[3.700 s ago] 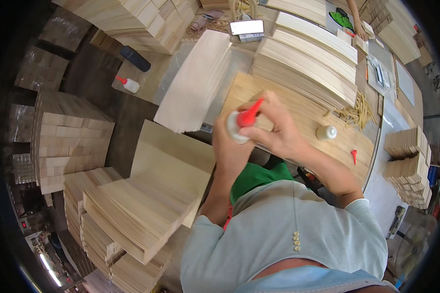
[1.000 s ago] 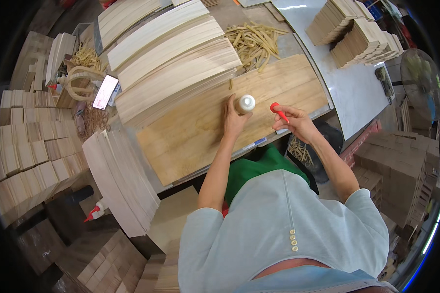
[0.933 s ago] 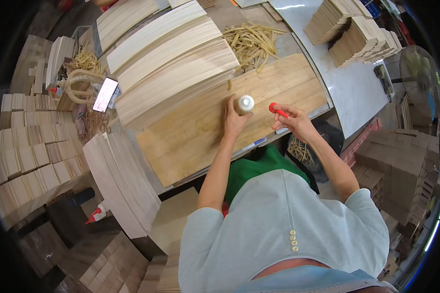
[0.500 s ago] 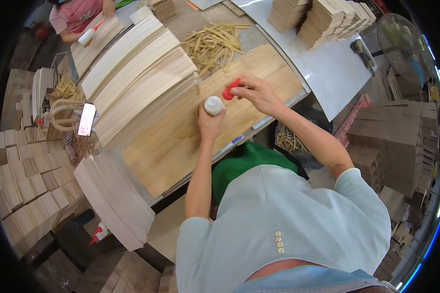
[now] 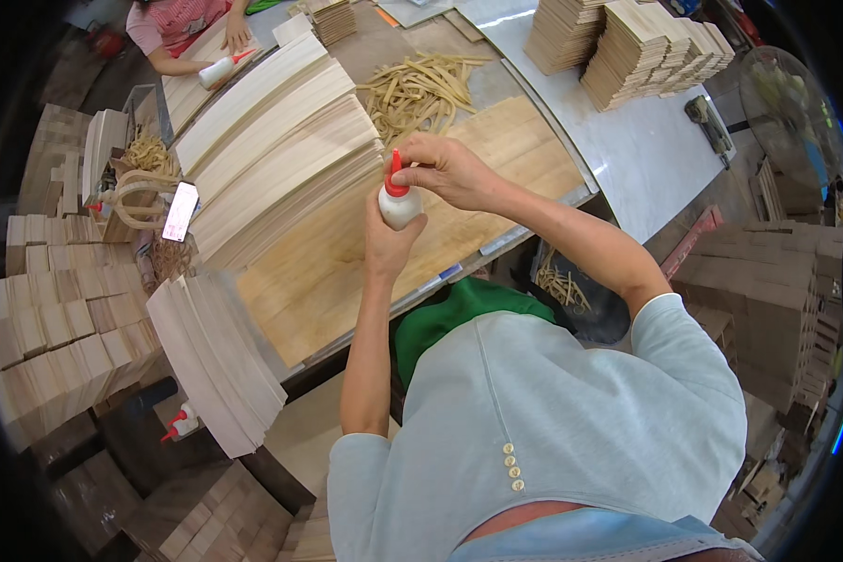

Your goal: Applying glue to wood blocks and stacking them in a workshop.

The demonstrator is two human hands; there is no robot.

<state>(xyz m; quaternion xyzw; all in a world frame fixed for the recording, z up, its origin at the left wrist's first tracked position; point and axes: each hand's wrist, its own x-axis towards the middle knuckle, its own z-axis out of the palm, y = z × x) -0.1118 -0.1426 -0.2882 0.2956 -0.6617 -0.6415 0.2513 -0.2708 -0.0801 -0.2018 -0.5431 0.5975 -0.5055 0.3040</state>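
Observation:
A white glue bottle [image 5: 402, 208] stands upright in my left hand [image 5: 390, 242], whose fingers wrap round its body. On top of it sits a red nozzle cap [image 5: 396, 178], pinched between the thumb and fingers of my right hand [image 5: 440, 170]. Both hands are over the bare wooden board [image 5: 318, 290] at the table's near edge. Just beyond them, long rows of thin pale wood slats [image 5: 276, 140] lie packed together. A heap of rubber-band-like tan strips [image 5: 426, 89] rests behind my right hand.
Stacked wood pieces [image 5: 656, 47] stand on the grey metal tabletop at the far right. A co-worker's hand [image 5: 238, 34] is at the far left, near another red-tipped bottle [image 5: 217, 71]. More slats [image 5: 217, 361] and wood blocks [image 5: 66, 318] fill the left side. A fan [image 5: 785, 108] stands at right.
My right hand has moved left with the red nozzle cap, which is now on the bottle's mouth. The co-worker's bottle has come lower and nearer the slats.

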